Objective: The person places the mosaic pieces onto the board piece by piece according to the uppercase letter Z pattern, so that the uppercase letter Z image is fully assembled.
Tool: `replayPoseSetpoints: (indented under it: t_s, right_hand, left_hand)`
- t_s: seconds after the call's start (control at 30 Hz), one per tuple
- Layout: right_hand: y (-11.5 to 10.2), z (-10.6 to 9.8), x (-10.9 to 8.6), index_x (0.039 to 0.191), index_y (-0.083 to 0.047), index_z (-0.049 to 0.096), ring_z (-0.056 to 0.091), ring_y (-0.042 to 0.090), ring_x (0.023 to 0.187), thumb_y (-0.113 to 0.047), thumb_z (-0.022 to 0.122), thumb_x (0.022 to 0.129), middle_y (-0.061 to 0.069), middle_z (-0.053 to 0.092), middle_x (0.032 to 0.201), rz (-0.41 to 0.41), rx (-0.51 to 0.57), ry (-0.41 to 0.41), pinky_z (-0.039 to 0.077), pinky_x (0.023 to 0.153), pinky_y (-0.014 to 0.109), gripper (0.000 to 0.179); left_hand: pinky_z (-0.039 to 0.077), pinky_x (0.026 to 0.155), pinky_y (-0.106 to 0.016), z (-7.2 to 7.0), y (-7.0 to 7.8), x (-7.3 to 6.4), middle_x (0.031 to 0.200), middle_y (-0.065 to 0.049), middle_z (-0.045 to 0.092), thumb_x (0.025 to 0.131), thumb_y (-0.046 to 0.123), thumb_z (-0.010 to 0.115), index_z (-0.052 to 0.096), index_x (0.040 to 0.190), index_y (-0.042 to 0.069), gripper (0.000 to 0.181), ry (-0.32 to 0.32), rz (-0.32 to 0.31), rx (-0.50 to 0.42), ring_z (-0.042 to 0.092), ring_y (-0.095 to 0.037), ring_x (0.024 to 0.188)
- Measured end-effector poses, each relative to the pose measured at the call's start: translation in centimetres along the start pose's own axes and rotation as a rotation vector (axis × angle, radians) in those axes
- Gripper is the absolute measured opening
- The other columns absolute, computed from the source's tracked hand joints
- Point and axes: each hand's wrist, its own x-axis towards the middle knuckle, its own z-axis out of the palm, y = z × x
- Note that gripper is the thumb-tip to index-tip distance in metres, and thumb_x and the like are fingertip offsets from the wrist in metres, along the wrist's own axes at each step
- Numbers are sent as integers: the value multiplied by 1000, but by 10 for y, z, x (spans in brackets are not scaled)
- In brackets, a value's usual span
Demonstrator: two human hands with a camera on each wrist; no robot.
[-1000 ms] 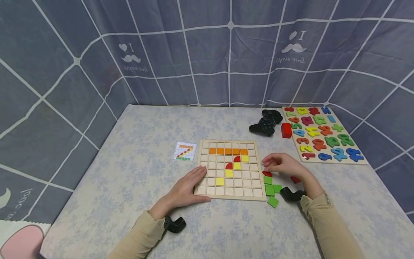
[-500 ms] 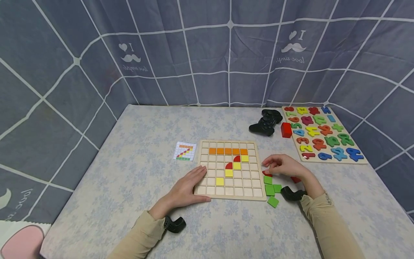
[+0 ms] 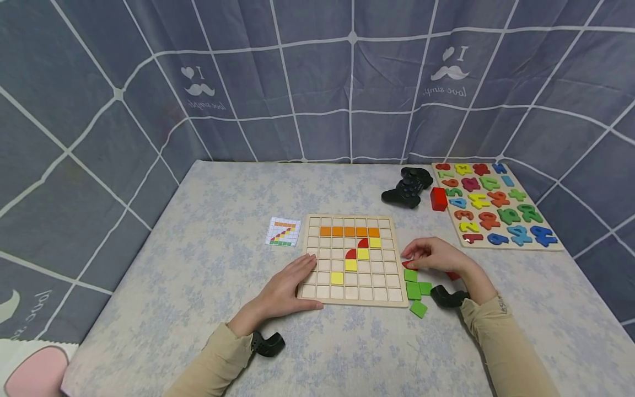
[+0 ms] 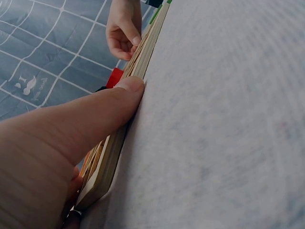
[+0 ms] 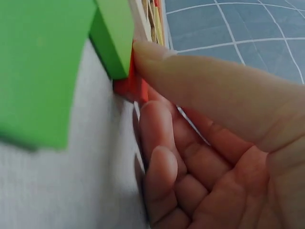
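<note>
One bright red piece [image 5: 127,88], partly hidden, is sitting right of the wooden board [image 3: 367,282]; our right hand [image 3: 437,255] is seemingly pinching it, our left hand [image 3: 281,289] resting spread on the board's left edge.

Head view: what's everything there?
Board: 1, wooden, centre
Tiles: 5, orange, on board
Tiles: 4, yellow, on board
Tiles: 4 seen, green, beside board
Pieces: 4, red, two on board
Card: 1, white, board's left
Gamepad: 1, black, by block
Block: 1, red, by puzzle
Puzzle: 1, multicoloured, far right
Table: 1, pale, beneath
Curtain: 1, blue, behind
Item: 1, pink, lower left
Cameras: 2, black, on wrists
Left hand: 1, on board
Right hand: 1, at red piece
Sleeves: 2, beige, forearms
</note>
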Motion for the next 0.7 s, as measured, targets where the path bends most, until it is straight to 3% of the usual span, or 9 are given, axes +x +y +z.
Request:
replayPoseSetpoints:
  t_s: [0.33, 0.7]
  right_hand:
    - [-3, -3, -4, 106, 1, 65, 50, 20, 78, -9, 70, 84, 6, 58, 84, -27, 20, -55, 46, 66, 22, 25]
    - [-2, -4, -4, 104, 0, 65, 47, 20, 72, -14, 70, 84, 3, 53, 76, -21, -15, -43, 40, 60, 25, 25]
  left_hand:
    - [22, 114, -39, -1, 1, 0, 153, -11, 25, 78, 53, 70, 28, 147, 2, 96, -5, -8, -4, 18, -21, 141]
    - [22, 114, -38, -1, 1, 0, 153, -10, 24, 78, 53, 70, 28, 147, 1, 96, -5, -4, -3, 18, -21, 141]
